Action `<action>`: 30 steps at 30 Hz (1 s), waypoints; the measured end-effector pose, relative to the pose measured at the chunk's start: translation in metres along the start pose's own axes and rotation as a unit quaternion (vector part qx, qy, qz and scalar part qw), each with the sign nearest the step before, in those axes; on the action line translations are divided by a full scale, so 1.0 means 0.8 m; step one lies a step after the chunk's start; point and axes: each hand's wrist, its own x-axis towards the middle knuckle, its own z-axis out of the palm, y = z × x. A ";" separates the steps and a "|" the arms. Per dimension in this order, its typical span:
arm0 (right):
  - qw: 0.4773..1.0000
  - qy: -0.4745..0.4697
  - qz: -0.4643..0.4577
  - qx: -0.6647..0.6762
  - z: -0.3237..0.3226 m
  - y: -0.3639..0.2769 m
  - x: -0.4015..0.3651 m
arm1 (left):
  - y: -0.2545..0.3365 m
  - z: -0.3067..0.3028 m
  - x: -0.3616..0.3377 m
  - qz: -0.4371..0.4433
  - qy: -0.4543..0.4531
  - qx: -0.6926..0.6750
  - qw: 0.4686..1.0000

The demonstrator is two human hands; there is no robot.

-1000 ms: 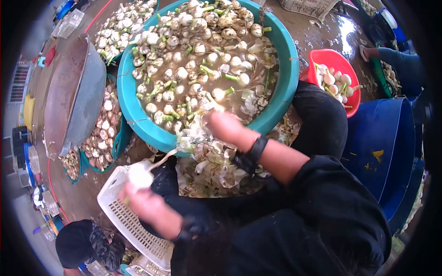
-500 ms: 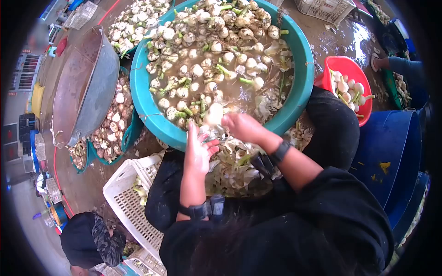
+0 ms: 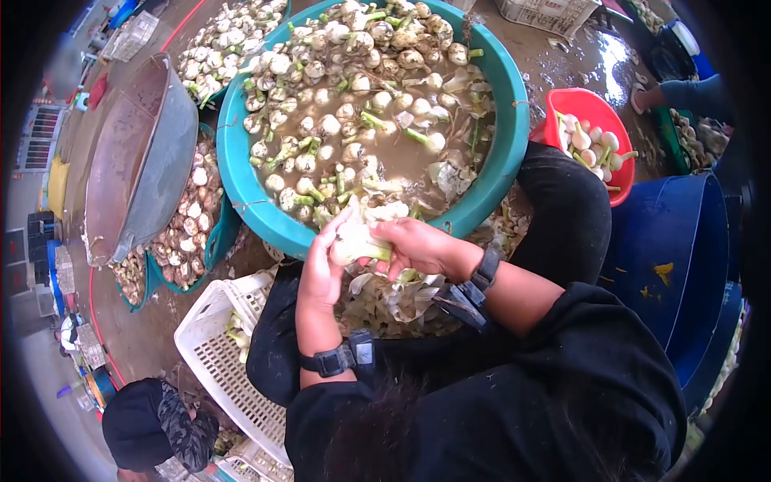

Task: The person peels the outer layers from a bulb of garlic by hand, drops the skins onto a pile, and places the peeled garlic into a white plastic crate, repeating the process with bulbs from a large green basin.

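Observation:
A pale garlic bulb [image 3: 345, 247] with a short green stem is held between my two hands, over the near rim of a teal tub [image 3: 277, 229]. My left hand [image 3: 321, 271] cups the bulb from the left. From the right, my right hand [image 3: 424, 246] grips it, its thumb on top and fingers by the stem. In the tub, muddy water holds many garlic bulbs [image 3: 329, 124], some dirty, some whiter, with loose skins among them. Below my hands lies a heap of peeled skins [image 3: 389, 301].
On the right stands a red basin [image 3: 582, 104] of cleaned bulbs, beside a blue barrel [image 3: 650, 249]. A white crate [image 3: 233, 353] sits to my left. Farther left are a metal wheelbarrow-like pan [image 3: 148, 153] and green containers of bulbs [image 3: 189, 225]. Another person [image 3: 157, 426] is at lower left.
My left hand was spread open beside the bulb in my right hand; now it has closed round the bulb. Both hands came together slightly lower, and the view shifted a little.

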 end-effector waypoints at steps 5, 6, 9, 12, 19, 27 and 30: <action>0.906 0.128 -0.056 -0.398 -0.013 -0.009 -0.006 | -0.011 -0.002 -0.004 -0.017 -0.037 0.263 0.964; 0.907 0.130 -0.055 -0.396 -0.017 -0.010 -0.006 | -0.010 0.007 -0.010 -0.019 -0.039 0.263 0.964; 0.988 0.111 0.028 -0.105 -0.022 -0.013 -0.002 | -0.012 0.018 -0.016 0.162 -0.015 0.364 0.917; 0.995 0.097 -0.017 -0.014 -0.016 -0.018 -0.001 | -0.012 0.014 -0.009 0.356 -0.042 0.570 0.739; 0.868 -0.001 -0.223 -0.443 -0.010 0.006 -0.029 | -0.017 0.002 0.002 0.147 0.178 -0.141 0.963; 0.827 0.063 -0.319 -0.458 0.030 -0.014 -0.011 | -0.023 0.000 0.001 0.211 0.265 0.033 0.940; 0.845 0.027 -0.323 -0.425 0.033 -0.014 0.004 | -0.023 0.009 -0.004 0.299 0.195 0.089 0.930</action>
